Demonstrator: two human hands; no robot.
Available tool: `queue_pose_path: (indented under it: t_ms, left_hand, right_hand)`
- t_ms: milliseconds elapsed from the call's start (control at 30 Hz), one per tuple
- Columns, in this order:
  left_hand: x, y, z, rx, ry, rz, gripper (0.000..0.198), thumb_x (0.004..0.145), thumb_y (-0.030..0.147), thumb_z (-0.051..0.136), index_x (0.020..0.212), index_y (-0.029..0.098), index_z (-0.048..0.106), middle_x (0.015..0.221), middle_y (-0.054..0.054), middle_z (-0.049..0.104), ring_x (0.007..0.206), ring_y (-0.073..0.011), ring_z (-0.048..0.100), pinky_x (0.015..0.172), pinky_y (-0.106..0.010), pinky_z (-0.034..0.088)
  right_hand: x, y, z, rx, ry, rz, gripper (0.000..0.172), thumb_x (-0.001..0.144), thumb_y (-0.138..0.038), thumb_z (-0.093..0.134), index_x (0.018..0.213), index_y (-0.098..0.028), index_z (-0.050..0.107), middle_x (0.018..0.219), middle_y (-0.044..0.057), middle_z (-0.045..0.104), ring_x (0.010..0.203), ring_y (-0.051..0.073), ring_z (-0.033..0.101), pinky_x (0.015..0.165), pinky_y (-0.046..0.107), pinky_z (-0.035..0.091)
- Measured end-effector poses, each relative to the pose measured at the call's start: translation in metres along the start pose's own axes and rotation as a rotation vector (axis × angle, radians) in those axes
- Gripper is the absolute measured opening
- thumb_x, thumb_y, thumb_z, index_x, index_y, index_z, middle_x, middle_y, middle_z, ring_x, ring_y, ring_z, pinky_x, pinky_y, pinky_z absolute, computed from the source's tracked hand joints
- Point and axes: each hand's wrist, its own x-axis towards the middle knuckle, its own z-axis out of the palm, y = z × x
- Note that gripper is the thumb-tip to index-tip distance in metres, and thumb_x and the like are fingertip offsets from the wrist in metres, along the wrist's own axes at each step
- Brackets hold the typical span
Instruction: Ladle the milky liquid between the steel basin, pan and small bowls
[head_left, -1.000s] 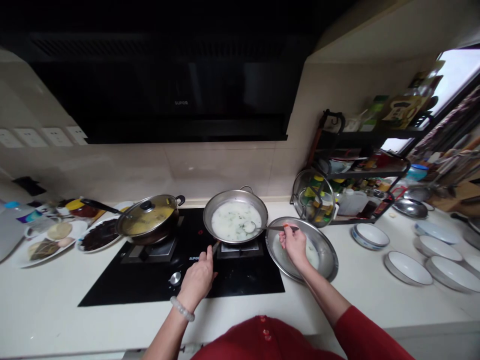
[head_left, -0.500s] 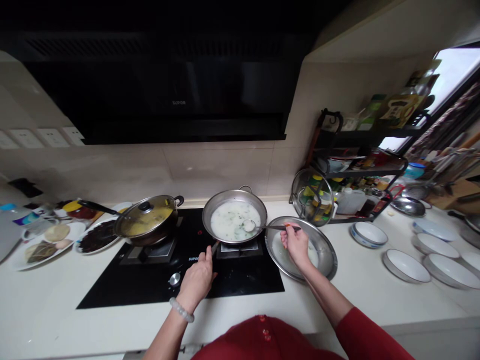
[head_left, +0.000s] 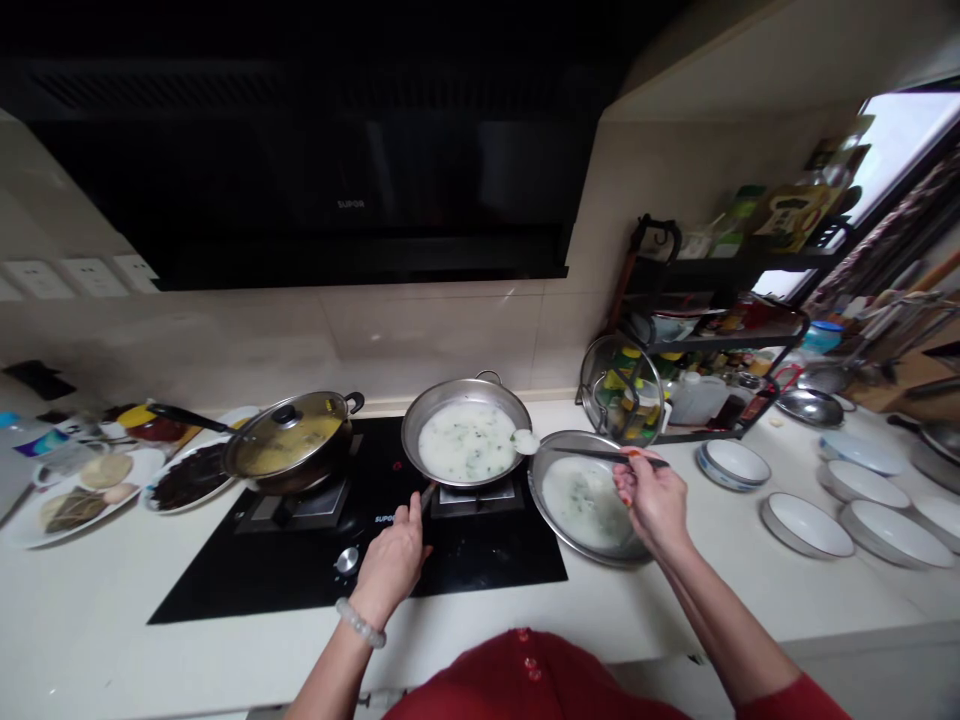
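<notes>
My right hand [head_left: 654,497] grips the dark handle of a ladle [head_left: 526,442]. The ladle's bowl, full of white soup with green bits, hangs at the right rim of a steel wok [head_left: 412,432]. More of that soup [head_left: 466,440] lies in the wok. My left hand [head_left: 394,557] is closed around the wok's handle [head_left: 428,494], which shows only in part beyond the fingers. Below the ladle's handle and my right hand is a wide steel basin [head_left: 551,522], which holds some of the same white, green-flecked soup.
A lidded pan [head_left: 289,440] sits on the left burner of the black hob [head_left: 300,570]. Further left are plates of food [head_left: 82,490]. A glass lid [head_left: 621,388] leans against the spice rack [head_left: 720,342]. Several white bowls [head_left: 806,525] stand on the right counter.
My right hand has drawn the ladle rightward, from inside the wok to its right rim. More soup shows in the basin as my hand uncovers it. My left hand keeps its place.
</notes>
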Motion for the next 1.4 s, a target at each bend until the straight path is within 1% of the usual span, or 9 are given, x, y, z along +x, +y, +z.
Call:
queue_pose_path:
  t_ms: [300, 533, 633, 733, 900, 967, 1233, 1333, 1400]
  left_hand:
    - [0.001, -0.003, 0.005, 0.014, 0.02, 0.021, 0.064, 0.088, 0.024, 0.044, 0.144, 0.003, 0.02, 0.115, -0.022, 0.052, 0.084, -0.022, 0.064, 0.068, -0.029, 0.048]
    - [0.0, -0.003, 0.004, 0.045, 0.024, 0.027, 0.062, 0.089, 0.023, 0.042, 0.143, 0.003, 0.02, 0.115, -0.022, 0.052, 0.083, -0.0228, 0.064, 0.067, -0.03, 0.048]
    - [0.0, -0.003, 0.005, 0.041, 0.026, 0.03, 0.062, 0.089, 0.023, 0.042, 0.143, 0.002, 0.02, 0.115, -0.022, 0.052, 0.083, -0.0228, 0.064, 0.067, -0.03, 0.048]
    - [0.001, -0.004, 0.007, 0.041, 0.032, 0.029, 0.063, 0.089, 0.023, 0.042, 0.143, 0.001, 0.02, 0.114, -0.022, 0.052, 0.083, -0.0227, 0.064, 0.067, -0.03, 0.048]
    - [0.001, -0.003, 0.007, 0.031, 0.02, 0.023, 0.064, 0.088, 0.024, 0.043, 0.144, 0.003, 0.019, 0.115, -0.022, 0.052, 0.082, -0.0225, 0.064, 0.066, -0.03, 0.047]
    - [0.001, -0.001, 0.006, 0.028, 0.02, 0.016, 0.064, 0.088, 0.024, 0.044, 0.144, 0.004, 0.021, 0.115, -0.021, 0.053, 0.082, -0.0224, 0.064, 0.067, -0.029, 0.047]
    - [-0.003, 0.005, -0.007, -0.13, 0.154, -0.046, 0.062, 0.085, 0.024, 0.051, 0.141, 0.008, 0.031, 0.117, -0.02, 0.051, 0.098, -0.0293, 0.057, 0.082, -0.041, 0.043]
    - [-0.003, 0.022, -0.018, -0.547, 0.221, 0.057, 0.059, 0.085, 0.023, 0.05, 0.141, 0.015, 0.033, 0.127, -0.017, 0.047, 0.113, -0.0299, 0.049, 0.093, -0.045, 0.038]
    - [-0.001, 0.043, -0.026, -1.036, 0.09, 0.144, 0.053, 0.087, 0.028, 0.051, 0.137, 0.016, 0.039, 0.126, -0.016, 0.05, 0.115, -0.0253, 0.049, 0.096, -0.039, 0.039]
  right_hand:
    - [-0.005, 0.013, -0.077, -0.348, 0.027, -0.205, 0.038, 0.073, -0.048, 0.063, 0.094, -0.016, 0.06, 0.055, 0.0, 0.059, 0.041, 0.013, 0.05, 0.033, 0.022, 0.039]
    - [-0.02, 0.008, -0.117, -0.798, -0.255, -0.891, 0.023, 0.084, -0.019, 0.051, 0.104, -0.021, 0.064, 0.078, 0.006, 0.064, 0.064, 0.016, 0.062, 0.058, 0.03, 0.051]
    - [-0.026, 0.002, -0.122, -0.843, -0.322, -1.053, 0.028, 0.08, -0.011, 0.054, 0.104, -0.023, 0.064, 0.089, 0.008, 0.066, 0.077, 0.019, 0.065, 0.068, 0.032, 0.052]
    - [-0.028, 0.011, -0.119, -0.801, -0.284, -0.925, 0.022, 0.081, -0.017, 0.056, 0.1, -0.022, 0.064, 0.084, 0.008, 0.067, 0.073, 0.018, 0.065, 0.066, 0.032, 0.053]
    - [-0.021, 0.03, -0.098, -0.321, 0.151, -0.284, 0.025, 0.08, -0.036, 0.058, 0.096, -0.016, 0.06, 0.056, 0.0, 0.058, 0.04, 0.012, 0.05, 0.035, 0.022, 0.04]
    - [-0.019, 0.026, -0.082, -0.108, 0.206, -0.142, 0.031, 0.073, -0.039, 0.066, 0.092, -0.016, 0.059, 0.052, -0.002, 0.057, 0.039, 0.011, 0.049, 0.033, 0.019, 0.037]
    - [-0.034, 0.021, 0.002, 0.045, -0.02, -0.051, 0.04, 0.067, -0.044, 0.073, 0.091, -0.017, 0.056, 0.054, -0.002, 0.06, 0.04, 0.01, 0.051, 0.031, 0.017, 0.036]
    - [-0.043, 0.043, 0.03, -0.005, -0.145, -0.073, 0.04, 0.069, -0.047, 0.07, 0.091, -0.018, 0.053, 0.057, -0.002, 0.061, 0.042, 0.012, 0.055, 0.032, 0.019, 0.04]
    - [-0.05, 0.059, 0.044, -0.048, -0.21, -0.093, 0.04, 0.072, -0.049, 0.067, 0.091, -0.018, 0.052, 0.059, -0.002, 0.061, 0.045, 0.013, 0.057, 0.034, 0.021, 0.043]
